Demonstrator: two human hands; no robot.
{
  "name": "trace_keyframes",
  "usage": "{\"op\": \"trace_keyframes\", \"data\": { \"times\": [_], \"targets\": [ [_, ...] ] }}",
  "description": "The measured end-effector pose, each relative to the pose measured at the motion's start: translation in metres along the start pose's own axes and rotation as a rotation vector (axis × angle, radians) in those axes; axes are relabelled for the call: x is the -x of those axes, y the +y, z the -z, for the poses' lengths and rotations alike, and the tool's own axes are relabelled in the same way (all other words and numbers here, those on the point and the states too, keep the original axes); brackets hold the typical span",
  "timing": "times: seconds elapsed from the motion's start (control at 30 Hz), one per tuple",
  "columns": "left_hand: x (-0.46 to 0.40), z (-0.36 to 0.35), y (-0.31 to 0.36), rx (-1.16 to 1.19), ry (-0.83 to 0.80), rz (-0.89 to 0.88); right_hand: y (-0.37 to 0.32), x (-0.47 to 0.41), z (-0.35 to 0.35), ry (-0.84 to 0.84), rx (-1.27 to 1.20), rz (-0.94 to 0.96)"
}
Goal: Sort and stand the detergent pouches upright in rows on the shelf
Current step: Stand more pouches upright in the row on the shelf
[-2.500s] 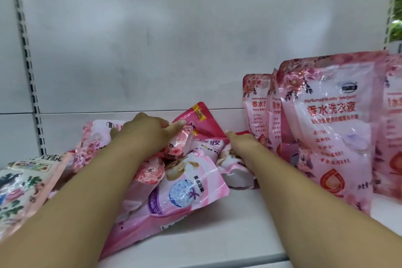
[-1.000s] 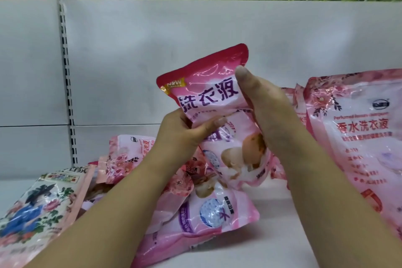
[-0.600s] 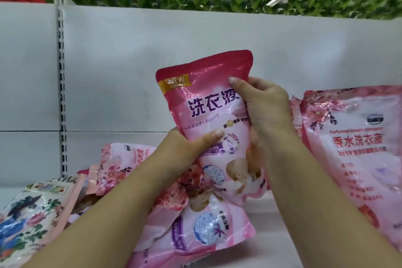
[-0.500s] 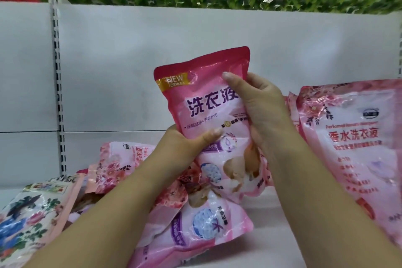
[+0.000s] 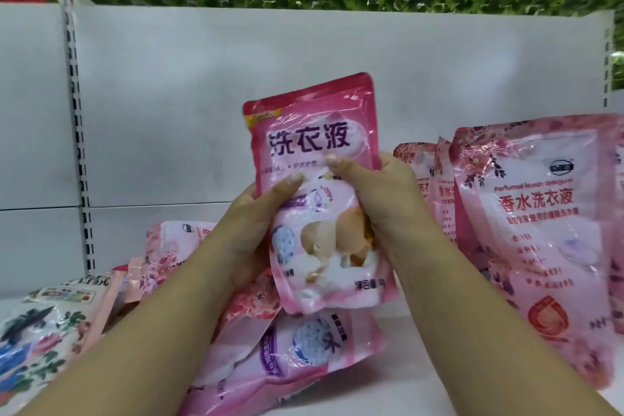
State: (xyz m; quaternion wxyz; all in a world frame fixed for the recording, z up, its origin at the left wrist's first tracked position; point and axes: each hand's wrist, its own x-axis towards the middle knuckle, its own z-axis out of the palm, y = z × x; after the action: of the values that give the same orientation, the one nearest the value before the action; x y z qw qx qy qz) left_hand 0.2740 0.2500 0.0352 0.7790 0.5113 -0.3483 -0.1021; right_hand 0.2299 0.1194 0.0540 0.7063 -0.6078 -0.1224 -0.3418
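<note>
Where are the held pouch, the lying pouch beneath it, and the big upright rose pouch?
held pouch [image 5: 314, 145]: head view, on its upper printed front.
lying pouch [image 5: 304, 344]: head view, on its front.
upright rose pouch [image 5: 540, 230]: head view, on its white label panel.

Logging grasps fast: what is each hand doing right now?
Left hand: grips the raised pink pouch by its left edge.
Right hand: grips the same pouch, thumb across its front.

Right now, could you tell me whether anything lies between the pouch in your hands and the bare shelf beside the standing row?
Nothing visible does. Both hands, left and right, hold the pouch upright above the fallen pouches. The bare shelf left of the standing row looks open.
</note>
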Motion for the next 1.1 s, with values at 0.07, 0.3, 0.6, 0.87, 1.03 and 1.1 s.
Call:
{"op": "trace_keyframes", "data": {
  "times": [0.07, 0.3, 0.6, 0.87, 1.03, 1.1],
  "targets": [
    [-0.001, 0.004, -0.003, -0.023, -0.106, 0.039, -0.001, 0.0, 0.001, 0.1, -0.029, 0.064],
    [0.0, 0.001, -0.017, -0.351, -0.026, -0.122, 0.0, -0.004, 0.009, 0.037, 0.151, 0.024],
    [-0.002, -0.002, -0.009, -0.676, 0.2, -0.367, -0.005, -0.005, 0.014, 0.173, 0.194, 0.215],
    [0.0, 0.007, -0.008, -1.524, 0.033, -0.167, 0.028, -0.019, 0.025, 0.28, 0.731, 0.276],
    [-0.002, 0.013, -0.004, -1.654, 0.113, 0.06, 0.054, -0.022, 0.038, 0.198, 0.716, 0.106],
    [-0.002, 0.016, -0.005, -1.669, 0.094, 0.137, 0.06, -0.024, 0.044, 0.206, 0.593, 0.038]
  ]
}}
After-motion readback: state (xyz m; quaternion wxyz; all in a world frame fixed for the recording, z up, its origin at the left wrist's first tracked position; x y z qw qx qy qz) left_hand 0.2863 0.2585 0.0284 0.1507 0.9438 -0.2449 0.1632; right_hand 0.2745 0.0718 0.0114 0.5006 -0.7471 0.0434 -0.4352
